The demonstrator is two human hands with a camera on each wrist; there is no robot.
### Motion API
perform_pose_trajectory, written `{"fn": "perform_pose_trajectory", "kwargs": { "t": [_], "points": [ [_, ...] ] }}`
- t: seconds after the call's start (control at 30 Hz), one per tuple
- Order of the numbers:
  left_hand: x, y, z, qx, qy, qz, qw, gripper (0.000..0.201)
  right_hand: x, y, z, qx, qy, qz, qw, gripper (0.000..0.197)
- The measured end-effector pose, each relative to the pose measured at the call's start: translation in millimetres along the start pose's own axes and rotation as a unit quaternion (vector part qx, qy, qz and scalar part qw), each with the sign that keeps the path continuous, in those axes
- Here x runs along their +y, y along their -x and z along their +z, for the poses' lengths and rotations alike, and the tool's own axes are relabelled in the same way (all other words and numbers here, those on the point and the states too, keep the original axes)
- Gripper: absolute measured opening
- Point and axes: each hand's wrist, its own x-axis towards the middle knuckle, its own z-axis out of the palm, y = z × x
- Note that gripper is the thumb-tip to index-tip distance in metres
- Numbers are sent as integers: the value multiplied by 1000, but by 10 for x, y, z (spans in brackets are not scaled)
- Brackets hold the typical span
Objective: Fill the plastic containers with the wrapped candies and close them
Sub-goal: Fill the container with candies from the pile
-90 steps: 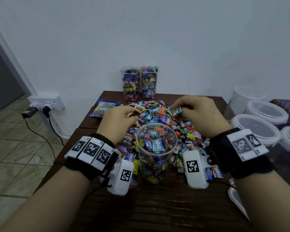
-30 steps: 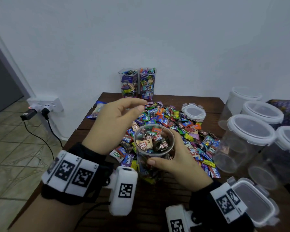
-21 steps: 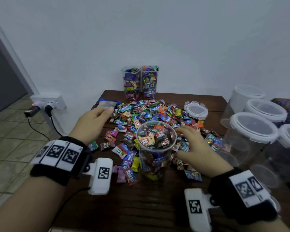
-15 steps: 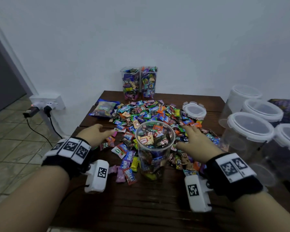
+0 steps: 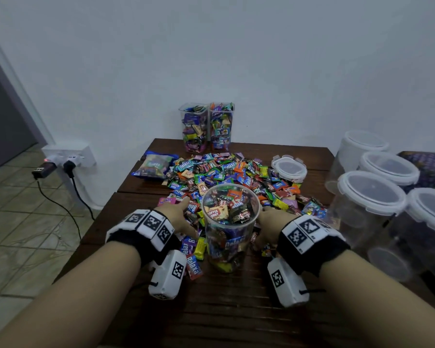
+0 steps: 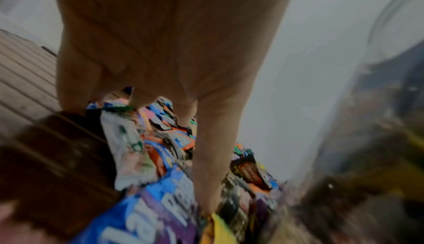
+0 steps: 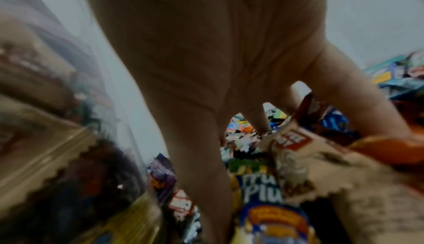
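Observation:
A clear round container (image 5: 230, 222) stands at the table's middle, open and filled with wrapped candies nearly to its rim. Behind and around it lies a big pile of wrapped candies (image 5: 236, 174). My left hand (image 5: 183, 214) rests on the candies just left of the container, fingers spread and straight. My right hand (image 5: 265, 218) lies the same way just right of it. In the left wrist view the thumb (image 6: 213, 157) points down onto the wrappers beside the container wall (image 6: 367, 139). In the right wrist view the thumb (image 7: 201, 157) touches candies next to a beige wrapper (image 7: 309, 166).
Two filled square containers (image 5: 206, 126) stand at the back by the wall. A loose round lid (image 5: 289, 168) lies at the pile's right edge, and a blue candy bag (image 5: 153, 165) at its left. Several lidded empty containers (image 5: 369, 197) crowd the right side.
One second ago my left hand was above the container while my right held it. Both hands then dropped onto the pile and have since drawn in close to the container's sides.

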Motion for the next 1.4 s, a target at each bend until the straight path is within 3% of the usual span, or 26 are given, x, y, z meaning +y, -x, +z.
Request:
{"fn": "perform_pose_trajectory", "kwargs": {
  "t": [0.13, 0.3, 0.53, 0.67, 0.77, 0.9, 1.1, 1.2, 1.4],
  "points": [
    [117, 30, 58, 18, -95, 1, 995, 88, -6, -14, 10, 22, 62, -20, 998, 85],
    [149, 40, 74, 44, -110, 26, 993, 61, 23, 29, -19, 76, 102, -36, 991, 36],
    [231, 71, 129, 120, -177, 5, 977, 20, 32, -8, -10, 104, 102, -37, 989, 38],
    [206, 48, 148, 149, -183, -5, 972, 18, 51, -1, 6, 126, 77, -45, 988, 31],
    [151, 42, 124, 178, -174, -9, 969, 14, 74, 12, -32, 119, 70, -39, 990, 40],
    [31, 24, 122, 195, -141, 1, 971, 17, 119, 32, -51, 122, 37, -37, 991, 38],
    [-77, 53, 89, 206, -26, 13, 978, 23, 185, 82, -40, 210, -41, -50, 975, 33],
    [-123, 71, 45, 208, 53, 14, 977, 15, 218, 159, -72, 269, -85, -54, 958, 29],
    [-150, 187, -18, 279, 184, 56, 941, 17, 271, 383, -306, 357, -156, -74, 918, 30]
  ]
}}
